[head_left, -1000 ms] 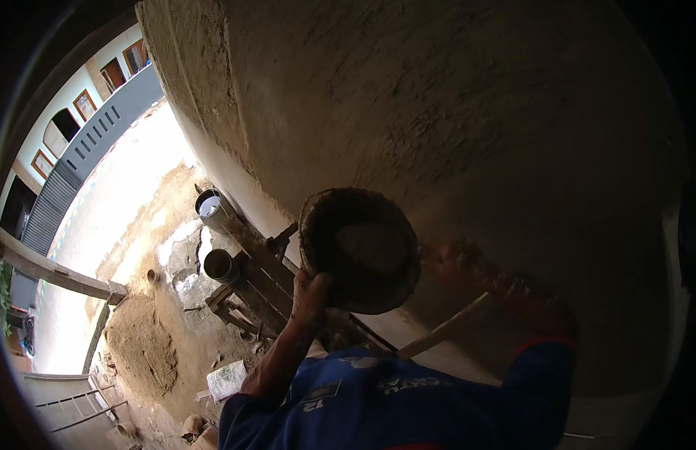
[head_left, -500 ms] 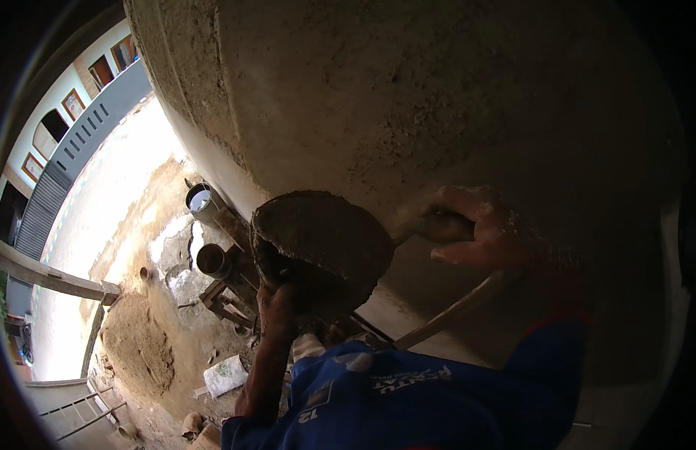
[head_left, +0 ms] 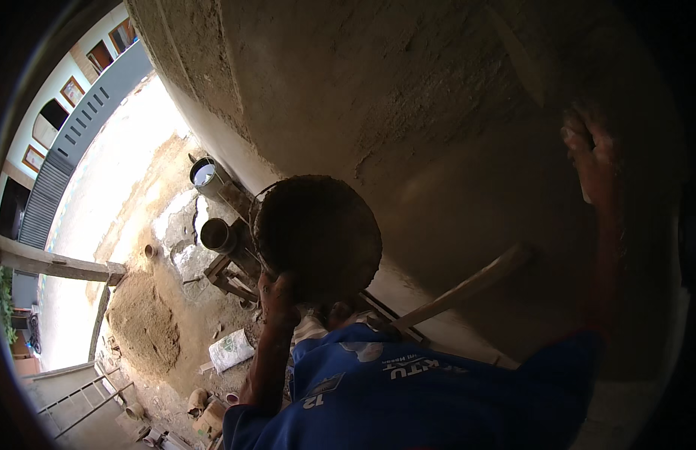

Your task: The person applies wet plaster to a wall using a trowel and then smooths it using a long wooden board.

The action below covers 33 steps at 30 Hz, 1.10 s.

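My left hand [head_left: 279, 294] grips the near left edge of a round, dark bucket [head_left: 376, 229] held in front of my body. Its inside is too dark to make out. Up at the right, in deep shade, my right hand [head_left: 592, 150] is closed around the handle of a trowel [head_left: 524, 64], whose blade shows only faintly against the wall [head_left: 430, 161]. Rough, grainy mortar covers the upper wall, and a smoother smeared band lies below it.
A wooden pole [head_left: 464, 291] slants between my body and the wall. Left of the bucket stand a water-filled bucket [head_left: 204, 174] and a dark pail [head_left: 217, 236]. Farther left are a sand pile [head_left: 144, 322], a white sack [head_left: 231, 350] and a wooden beam [head_left: 55, 262].
My right hand has swung up and right, taking the trowel from the bucket to the wall. The left hand still holds the bucket, which has tilted slightly. Mortar on the wall looks more smeared.
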Each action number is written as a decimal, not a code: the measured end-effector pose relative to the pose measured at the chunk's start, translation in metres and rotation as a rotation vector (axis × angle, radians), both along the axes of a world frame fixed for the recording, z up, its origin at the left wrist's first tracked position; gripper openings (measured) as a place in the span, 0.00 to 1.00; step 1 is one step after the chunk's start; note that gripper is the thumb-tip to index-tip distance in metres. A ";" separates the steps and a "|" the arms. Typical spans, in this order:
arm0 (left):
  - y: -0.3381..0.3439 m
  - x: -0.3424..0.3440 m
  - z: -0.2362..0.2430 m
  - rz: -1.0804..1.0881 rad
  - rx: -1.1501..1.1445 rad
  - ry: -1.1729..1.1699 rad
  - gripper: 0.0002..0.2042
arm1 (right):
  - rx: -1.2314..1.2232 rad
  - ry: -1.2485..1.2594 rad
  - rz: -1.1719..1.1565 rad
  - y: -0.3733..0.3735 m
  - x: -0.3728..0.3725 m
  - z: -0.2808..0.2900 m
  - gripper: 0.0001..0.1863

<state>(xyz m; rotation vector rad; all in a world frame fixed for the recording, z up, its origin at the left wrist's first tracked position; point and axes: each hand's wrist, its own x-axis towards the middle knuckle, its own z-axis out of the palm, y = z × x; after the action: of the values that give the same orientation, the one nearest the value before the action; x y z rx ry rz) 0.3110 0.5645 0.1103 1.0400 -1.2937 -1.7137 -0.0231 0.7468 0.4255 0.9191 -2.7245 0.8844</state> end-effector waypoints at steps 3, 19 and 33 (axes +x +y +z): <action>0.014 -0.010 0.015 0.002 0.104 0.052 0.06 | 0.364 -0.175 0.159 0.006 0.022 -0.060 0.27; 0.076 -0.073 -0.008 -0.237 0.362 0.275 0.25 | 0.767 0.327 0.786 0.036 0.049 -0.271 0.15; 0.047 -0.064 -0.042 -0.293 0.279 0.136 0.21 | 0.397 -0.310 0.651 0.026 0.058 -0.326 0.12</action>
<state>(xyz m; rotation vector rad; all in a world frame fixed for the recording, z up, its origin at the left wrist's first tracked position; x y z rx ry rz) 0.2467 0.6115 0.0686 0.8982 -1.1873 -2.1969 0.0346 0.7732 0.0998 1.9732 -2.9504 0.5960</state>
